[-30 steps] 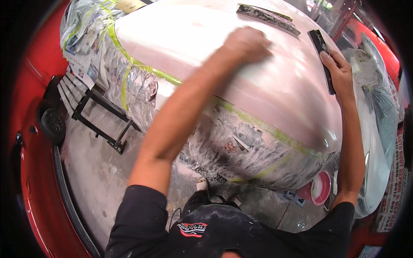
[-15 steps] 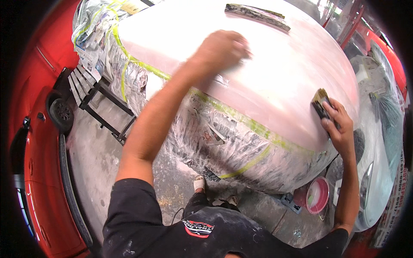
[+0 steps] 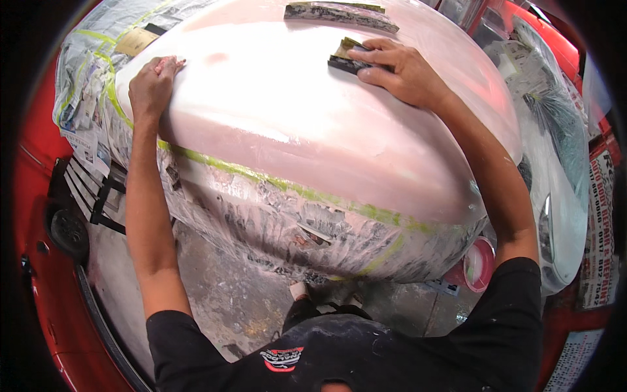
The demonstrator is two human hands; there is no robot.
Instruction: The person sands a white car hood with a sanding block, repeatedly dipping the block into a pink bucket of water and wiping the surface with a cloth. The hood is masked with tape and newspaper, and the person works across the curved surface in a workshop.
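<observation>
A large curved panel [image 3: 313, 117] coated pale pink and white fills the middle, edged with yellow-green tape [image 3: 252, 174] over wrinkled, dust-covered paper and plastic sheeting [image 3: 307, 242]. Near the panel's left edge, my left hand [image 3: 149, 88] is closed around a small pinkish wad [image 3: 164, 63], perhaps cloth or sponge, mostly hidden in the fingers. My right hand [image 3: 408, 78] grips a short dark sanding block [image 3: 343, 60] with a yellowish top, resting on the panel's upper middle. Just beyond it lies a longer, dusty sanding block [image 3: 338, 17].
A red car [image 3: 49, 294] stands at the left beside a slatted black stand [image 3: 104, 209]. A pink bucket [image 3: 475, 264] sits at lower right. Plastic-wrapped parts [image 3: 548, 163] and a printed board [image 3: 601, 228] are at the right. A brown sheet [image 3: 136, 42] lies on the upper-left masking.
My left hand has swept from the middle to the panel's left edge. My right hand and its block have moved from the right side to the upper middle.
</observation>
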